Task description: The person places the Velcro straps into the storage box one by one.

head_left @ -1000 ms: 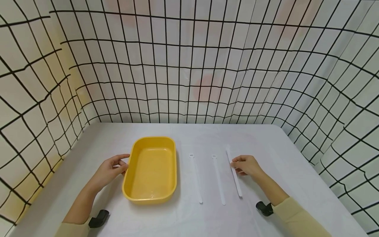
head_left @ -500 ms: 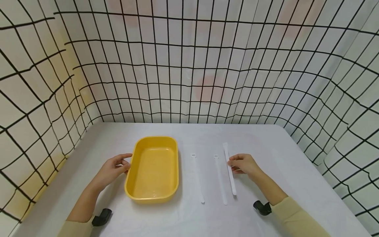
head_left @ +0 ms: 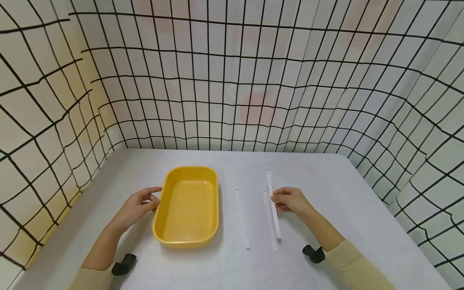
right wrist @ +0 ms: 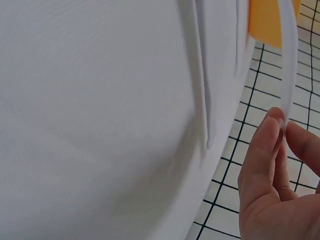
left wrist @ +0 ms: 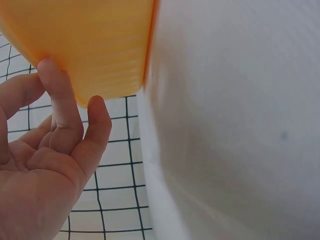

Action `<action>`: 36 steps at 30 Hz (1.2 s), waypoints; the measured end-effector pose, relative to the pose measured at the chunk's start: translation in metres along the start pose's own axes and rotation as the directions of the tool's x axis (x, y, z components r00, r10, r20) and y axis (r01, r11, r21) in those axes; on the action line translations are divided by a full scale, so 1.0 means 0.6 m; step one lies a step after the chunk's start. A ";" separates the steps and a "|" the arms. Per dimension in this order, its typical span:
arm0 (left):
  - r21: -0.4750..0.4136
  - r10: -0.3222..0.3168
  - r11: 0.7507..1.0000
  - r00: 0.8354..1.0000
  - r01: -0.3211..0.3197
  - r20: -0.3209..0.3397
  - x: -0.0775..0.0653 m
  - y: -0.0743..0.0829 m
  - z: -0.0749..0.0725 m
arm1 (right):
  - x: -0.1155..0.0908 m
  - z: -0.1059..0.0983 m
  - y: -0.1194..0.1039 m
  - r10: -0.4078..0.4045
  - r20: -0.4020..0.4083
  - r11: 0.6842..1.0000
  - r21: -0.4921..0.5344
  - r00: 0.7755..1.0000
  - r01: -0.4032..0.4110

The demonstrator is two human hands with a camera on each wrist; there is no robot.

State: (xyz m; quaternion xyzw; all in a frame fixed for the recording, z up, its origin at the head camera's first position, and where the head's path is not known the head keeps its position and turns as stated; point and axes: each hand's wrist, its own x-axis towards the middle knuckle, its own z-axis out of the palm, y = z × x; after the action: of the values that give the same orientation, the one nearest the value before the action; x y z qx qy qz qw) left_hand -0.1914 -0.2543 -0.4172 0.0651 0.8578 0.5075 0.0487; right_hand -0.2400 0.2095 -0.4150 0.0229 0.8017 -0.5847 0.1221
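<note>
My right hand [head_left: 291,201] pinches a long white strap [right wrist: 289,60] between thumb and fingers, raised off the table; it looks like a hook-and-loop cable tie. In the head view it hangs just over and beside a second white strap [head_left: 274,239], partly covering it. A third white strap [head_left: 243,219] lies flat to the left, with a small slot at its far end. At the yellow tray [head_left: 185,244], my left hand [head_left: 135,207] touches the outside of the left wall with loosely bent fingers [left wrist: 60,100]. The tray holds nothing.
A white cloth covers the table [head_left: 308,173]. Black wire mesh [head_left: 224,88] in front of white sheeting encloses the back and both sides. Black wrist cameras [head_left: 124,264] sit at both sleeves.
My right hand has moved left with the strap, from the right side to over the middle strap. The left hand stays at the tray.
</note>
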 end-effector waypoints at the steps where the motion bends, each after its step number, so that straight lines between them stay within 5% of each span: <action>1: 0.000 0.000 1.000 1.000 0.000 0.000 0.000 0.000 0.000 | 0.001 0.002 -0.001 -0.003 0.009 1.000 0.008 1.000 0.003; 11: -0.011 0.006 1.000 1.000 -0.006 0.002 0.001 0.001 -0.001 | 0.001 0.024 -0.016 0.011 0.094 0.989 0.145 0.996 -0.025; 36: -0.022 0.001 1.000 1.000 -0.001 -0.001 0.002 -0.002 -0.002 | 0.014 0.068 -0.020 0.025 0.136 0.976 0.213 0.990 -0.054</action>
State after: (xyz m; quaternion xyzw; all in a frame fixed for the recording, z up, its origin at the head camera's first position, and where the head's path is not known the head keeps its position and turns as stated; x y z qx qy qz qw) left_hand -0.1928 -0.2559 -0.4178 0.0649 0.8521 0.5171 0.0487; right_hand -0.2435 0.1662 -0.4178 0.0135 0.7229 -0.6661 0.1834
